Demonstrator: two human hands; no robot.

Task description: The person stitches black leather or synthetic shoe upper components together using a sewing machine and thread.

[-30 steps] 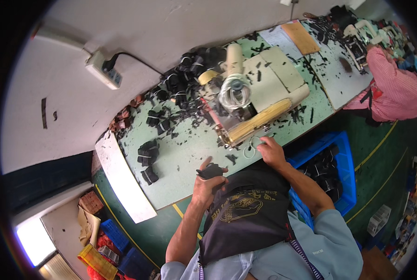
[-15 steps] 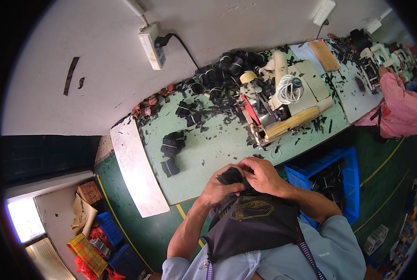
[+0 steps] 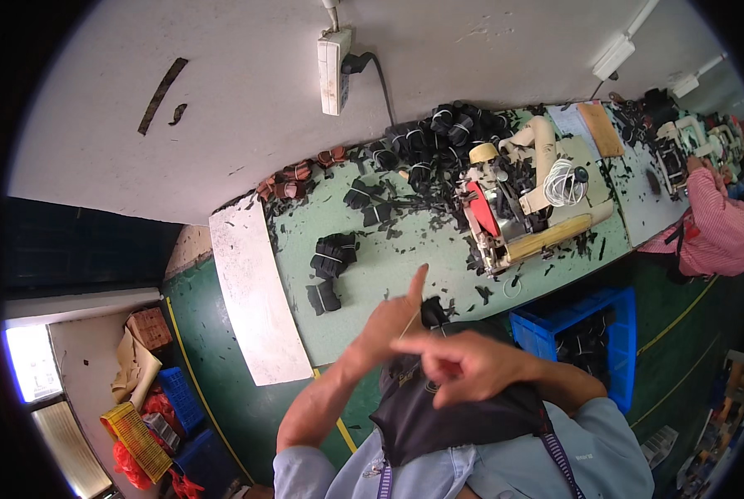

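Note:
My left hand (image 3: 389, 327) is over the near edge of the green table, its index finger stretched up and its other fingers folded out of sight. A dark bundle of black fabric pieces (image 3: 434, 312) shows beside its palm, apparently in its grip. My right hand (image 3: 468, 366) crosses close in front, its index finger pointing left and the rest curled. A thin pale elastic band (image 3: 410, 323) seems stretched between the two hands. Below them lies a dark apron (image 3: 438, 424). Beyond my left hand, two tied black bundles (image 3: 333, 254) (image 3: 324, 297) rest on the table.
A cream machine (image 3: 526, 195) with a red part and coiled white cord stands on the table (image 3: 389, 283). Black bundles and scraps (image 3: 447, 125) pile by the wall, with brown bundles (image 3: 289, 179) to their left. A blue crate (image 3: 547, 333) holds black pieces. A co-worker (image 3: 726, 216) sits far right.
My hands have parted from their close hold around the black bundle. Both index fingers are now stretched out, and a thin band shows between them. The view has shifted slightly.

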